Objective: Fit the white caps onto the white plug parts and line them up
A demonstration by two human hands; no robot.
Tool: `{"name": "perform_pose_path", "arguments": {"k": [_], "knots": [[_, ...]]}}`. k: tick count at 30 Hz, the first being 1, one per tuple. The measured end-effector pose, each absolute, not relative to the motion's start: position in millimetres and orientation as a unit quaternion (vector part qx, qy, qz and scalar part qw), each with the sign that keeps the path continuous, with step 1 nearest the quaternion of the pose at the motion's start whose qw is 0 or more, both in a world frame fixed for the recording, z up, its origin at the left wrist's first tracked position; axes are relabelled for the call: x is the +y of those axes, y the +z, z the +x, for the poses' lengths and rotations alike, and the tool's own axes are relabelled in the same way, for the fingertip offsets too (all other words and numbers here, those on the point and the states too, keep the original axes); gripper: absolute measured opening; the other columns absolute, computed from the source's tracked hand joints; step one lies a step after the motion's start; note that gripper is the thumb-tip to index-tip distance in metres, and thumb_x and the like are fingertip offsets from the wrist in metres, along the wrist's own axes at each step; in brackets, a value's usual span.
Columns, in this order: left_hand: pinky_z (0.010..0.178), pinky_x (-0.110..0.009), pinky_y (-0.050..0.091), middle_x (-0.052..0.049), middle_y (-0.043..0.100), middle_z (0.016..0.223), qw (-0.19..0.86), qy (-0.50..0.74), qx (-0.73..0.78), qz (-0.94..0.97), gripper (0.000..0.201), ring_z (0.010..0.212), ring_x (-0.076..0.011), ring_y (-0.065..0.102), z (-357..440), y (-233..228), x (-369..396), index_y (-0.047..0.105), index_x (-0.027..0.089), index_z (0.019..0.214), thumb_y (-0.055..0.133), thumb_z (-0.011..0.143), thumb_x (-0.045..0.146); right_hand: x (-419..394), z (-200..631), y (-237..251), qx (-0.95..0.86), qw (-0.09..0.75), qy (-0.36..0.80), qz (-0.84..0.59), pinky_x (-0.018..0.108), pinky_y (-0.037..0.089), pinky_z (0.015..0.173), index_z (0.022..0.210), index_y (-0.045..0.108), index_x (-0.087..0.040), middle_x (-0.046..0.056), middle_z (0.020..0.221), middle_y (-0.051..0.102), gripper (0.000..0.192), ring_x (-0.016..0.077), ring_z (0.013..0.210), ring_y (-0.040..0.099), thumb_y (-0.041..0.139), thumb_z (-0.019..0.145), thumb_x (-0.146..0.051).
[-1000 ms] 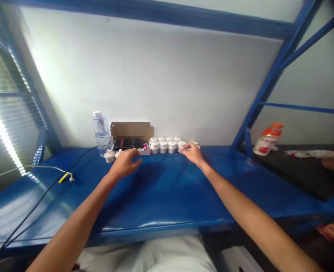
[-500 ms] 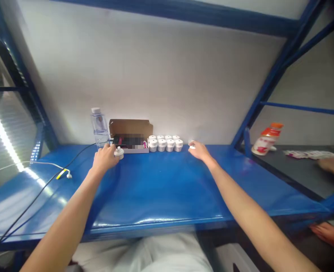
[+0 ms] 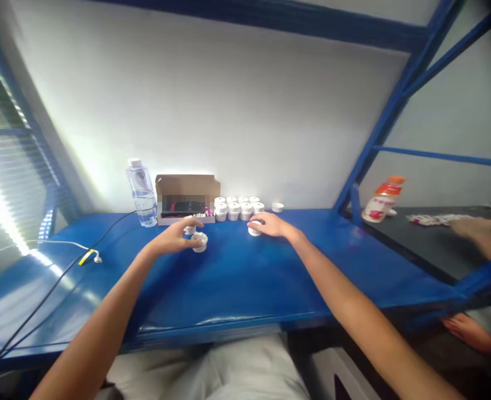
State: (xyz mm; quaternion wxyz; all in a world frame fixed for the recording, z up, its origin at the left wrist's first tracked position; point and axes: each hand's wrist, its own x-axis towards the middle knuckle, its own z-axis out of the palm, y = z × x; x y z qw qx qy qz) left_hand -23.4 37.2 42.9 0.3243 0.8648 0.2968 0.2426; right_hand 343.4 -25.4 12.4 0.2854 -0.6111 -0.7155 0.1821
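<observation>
On the blue table, my left hand has its thumb and fingers spread apart. Beside its thumb stands a white round cup-like piece; a second white piece shows between the fingers, partly covered. My right hand has its fingers closed on a small white round piece, low over the table. Just behind that hand, several white round lidded containers stand in tight rows. One more low white piece sits apart on their right, near the wall.
An open cardboard box with dark contents stands near the wall, beside a clear water bottle. Cables cross the left side. Right, beyond the blue frame, are an orange-capped bottle and another person's hand.
My left hand has moved right from the bottle and its fingers have spread near the white pieces. My right hand has come left and nearer with a white piece; another white piece shows where it was.
</observation>
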Motion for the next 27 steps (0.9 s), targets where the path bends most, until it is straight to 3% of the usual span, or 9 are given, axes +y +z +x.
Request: {"name": "perform_pose_path", "arguments": {"k": [4,8,11,18,23,27], "knots": [[0.084,-0.038,0.051,-0.01,0.071,0.107,0.281,0.242,0.317,0.873,0.047,0.096,-0.0273,0.065,-18.2,35.2,35.6,0.071,0.019,0.106,0.076,0.071,0.049,-32.9,326.3,18.3,-0.739,0.27,0.209,-0.581,0.031,0.052,0.078,0.1,0.074,-0.019,0.005,0.098,0.075,0.039,0.0241,0.087,0.069,0.081,0.069,-0.042],[0.076,-0.033,0.051,-0.009,0.07,0.105,0.264,0.255,0.28,0.887,0.045,0.09,-0.0246,0.065,-2.9,25.9,24.4,0.071,0.019,0.105,0.078,0.07,0.046,-34.9,278.5,13.7,-0.733,0.393,0.249,-0.497,0.033,0.053,0.084,0.114,0.068,-0.018,0.007,0.111,0.072,0.048,0.0216,0.093,0.068,0.079,0.072,-0.036],[0.074,-0.032,0.051,-0.009,0.069,0.106,0.291,0.272,0.248,0.883,0.046,0.088,-0.0228,0.065,11.4,18.2,12.4,0.065,0.019,0.111,0.077,0.072,0.041,-39.5,244.2,13.2,-0.731,0.451,0.222,-0.462,0.031,0.053,0.079,0.127,0.06,-0.019,0.007,0.112,0.07,0.054,0.0193,0.091,0.067,0.075,0.078,-0.037],[0.072,-0.03,0.051,-0.005,0.07,0.096,0.441,0.288,0.246,0.814,0.053,0.086,-0.0202,0.067,20.8,7.1,7.1,0.045,0.02,0.107,0.08,0.071,0.036,-52.9,233.5,18.8,-0.795,0.402,0.151,-0.427,0.035,0.051,0.087,0.134,0.063,-0.023,0.009,0.123,0.065,0.054,0.0232,0.106,0.063,0.072,0.082,-0.032],[0.072,-0.031,0.052,-0.004,0.069,0.098,0.505,0.285,0.263,0.771,0.065,0.085,-0.0209,0.068,16.1,13.8,4.4,0.041,0.022,0.101,0.089,0.058,0.027,-50.4,234.2,13.6,-0.794,0.381,0.241,-0.408,0.035,0.053,0.086,0.133,0.064,-0.021,0.01,0.124,0.065,0.051,0.0242,0.108,0.063,0.071,0.083,-0.033],[0.076,-0.034,0.053,-0.004,0.07,0.095,0.58,0.267,0.249,0.728,0.06,0.085,-0.0207,0.069,13.8,22.4,1.4,0.046,0.021,0.102,0.088,0.059,0.022,-49.9,236.0,16.2,-0.767,0.416,0.325,-0.365,0.034,0.052,0.09,0.127,0.066,-0.017,0.01,0.123,0.068,0.054,0.0246,0.108,0.065,0.076,0.076,-0.029]]}}
